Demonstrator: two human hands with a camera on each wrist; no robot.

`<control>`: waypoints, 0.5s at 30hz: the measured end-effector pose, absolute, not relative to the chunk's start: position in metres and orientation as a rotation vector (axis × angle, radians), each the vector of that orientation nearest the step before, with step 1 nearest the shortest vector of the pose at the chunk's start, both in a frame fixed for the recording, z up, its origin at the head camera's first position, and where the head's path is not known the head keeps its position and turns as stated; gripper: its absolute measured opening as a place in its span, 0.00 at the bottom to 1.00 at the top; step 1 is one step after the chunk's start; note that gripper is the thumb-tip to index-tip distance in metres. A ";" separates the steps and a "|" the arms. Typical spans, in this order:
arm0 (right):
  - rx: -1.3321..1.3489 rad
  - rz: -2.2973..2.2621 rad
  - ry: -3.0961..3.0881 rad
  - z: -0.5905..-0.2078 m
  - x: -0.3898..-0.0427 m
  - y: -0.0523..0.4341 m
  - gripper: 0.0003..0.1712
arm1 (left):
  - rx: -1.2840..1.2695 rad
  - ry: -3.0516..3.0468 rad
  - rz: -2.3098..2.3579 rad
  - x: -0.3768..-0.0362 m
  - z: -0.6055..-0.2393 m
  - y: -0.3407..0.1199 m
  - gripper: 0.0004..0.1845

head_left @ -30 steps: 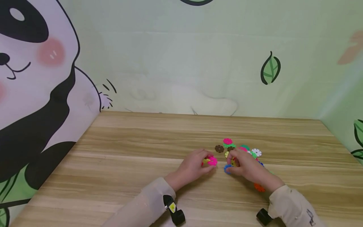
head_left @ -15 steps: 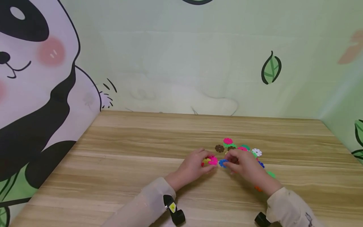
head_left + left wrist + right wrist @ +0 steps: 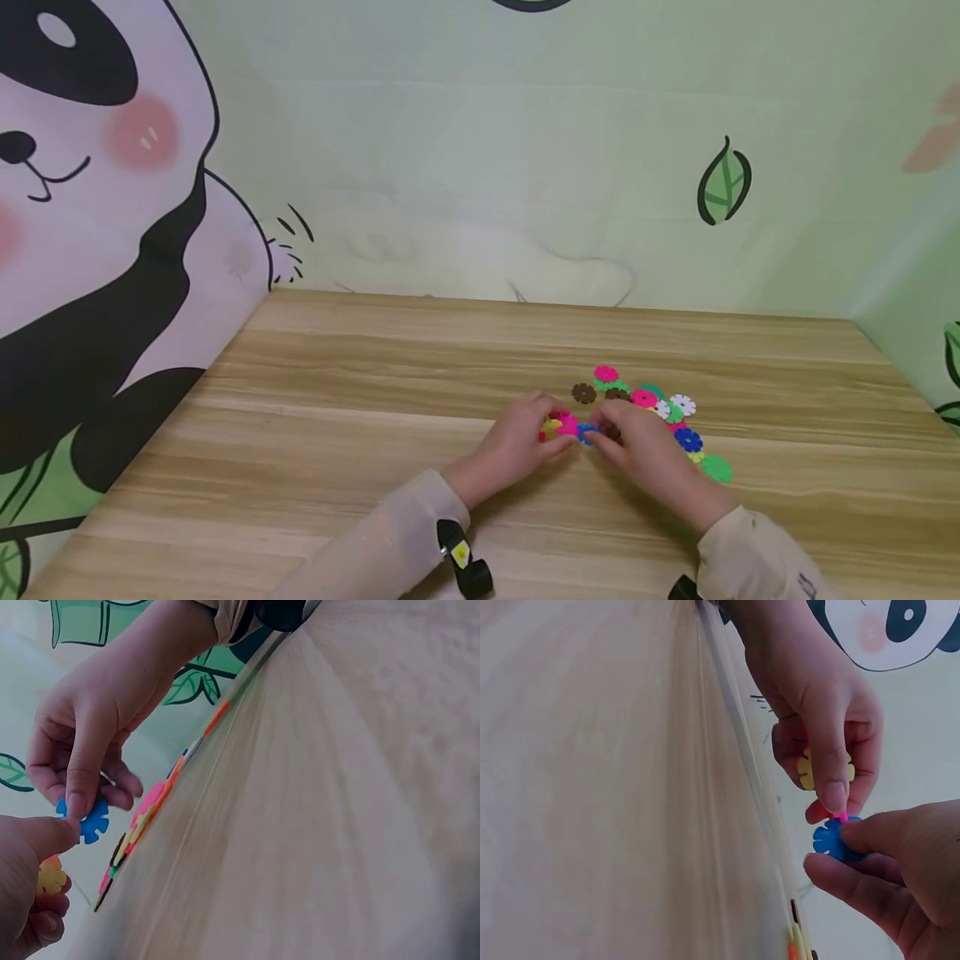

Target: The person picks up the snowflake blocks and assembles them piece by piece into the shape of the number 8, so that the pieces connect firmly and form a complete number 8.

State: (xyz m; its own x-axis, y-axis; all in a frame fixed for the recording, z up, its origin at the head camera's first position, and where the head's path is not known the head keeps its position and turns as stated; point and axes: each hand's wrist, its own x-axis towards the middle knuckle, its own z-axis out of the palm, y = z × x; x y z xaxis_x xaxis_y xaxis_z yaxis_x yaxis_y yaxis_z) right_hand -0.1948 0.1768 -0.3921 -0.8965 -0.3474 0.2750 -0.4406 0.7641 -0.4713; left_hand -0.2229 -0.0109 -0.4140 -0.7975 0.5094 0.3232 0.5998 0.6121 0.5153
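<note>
Panda and leaf wallpaper [image 3: 97,208] wraps the corner behind a pale wood-grain bench [image 3: 360,400], which carries everything.

Next down in size, the two hands meet near the middle of the bench. The left hand [image 3: 517,442] pinches a small cluster of joined discs [image 3: 558,426] — pink and yellow show, with a bit of red at the edge, so I'd say three, though I can't be sure. The right hand [image 3: 637,442] pinches one blue disc [image 3: 832,840] between thumb and fingertips and holds it right against the pink piece of that cluster, just above the bench.

To the right of the hands lies a loose scatter of flat snowflake discs [image 3: 660,408]; I count roughly a dozen: pink, green, brown, white, blue, yellow.

These look like thin, light, stiff plastic, slotted around the rim. Probably a bit slippery, so gripping the flat faces near the edge and leaving the mating slot free seems the way to go.
</note>
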 end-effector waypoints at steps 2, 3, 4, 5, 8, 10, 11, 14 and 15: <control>0.621 0.797 -2.760 -0.393 -0.194 0.176 0.08 | -0.918 -2.688 -0.955 -0.222 -0.413 -0.010 0.17; 0.621 0.802 -2.750 -0.393 -0.193 0.175 0.07 | -0.910 -2.688 -0.956 -0.221 -0.413 -0.009 0.17; 0.621 0.813 -2.740 -0.394 -0.193 0.174 0.07 | -0.901 -2.689 -0.957 -0.220 -0.413 -0.008 0.16; 0.621 0.829 -2.735 -0.394 -0.193 0.174 0.06 | -0.894 -2.691 -0.955 -0.220 -0.412 -0.008 0.16; 0.617 0.897 -2.739 -0.396 -0.194 0.173 0.04 | -0.872 -2.691 -0.945 -0.217 -0.412 -0.007 0.16; 0.613 0.938 -2.743 -0.397 -0.195 0.173 0.03 | -0.855 -2.683 -0.946 -0.216 -0.412 -0.005 0.16; 0.611 0.957 -2.745 -0.397 -0.195 0.173 0.03 | -0.844 -2.677 -0.945 -0.215 -0.411 -0.005 0.15; 0.591 1.008 -2.741 -0.396 -0.198 0.175 0.04 | -0.807 -2.661 -0.969 -0.214 -0.411 -0.003 0.15; 0.578 1.021 -2.739 -0.396 -0.199 0.176 0.04 | -0.797 -2.660 -0.978 -0.214 -0.411 -0.002 0.15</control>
State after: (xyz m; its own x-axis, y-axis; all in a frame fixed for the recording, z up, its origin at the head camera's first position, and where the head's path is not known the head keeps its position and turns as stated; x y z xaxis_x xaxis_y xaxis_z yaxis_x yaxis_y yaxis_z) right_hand -0.1988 0.1757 -0.3956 -0.9123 -0.2990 0.2799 -0.4093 0.6922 -0.5944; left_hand -0.2138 -0.0025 -0.4110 -0.8355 0.4193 0.3551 0.5495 0.6362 0.5416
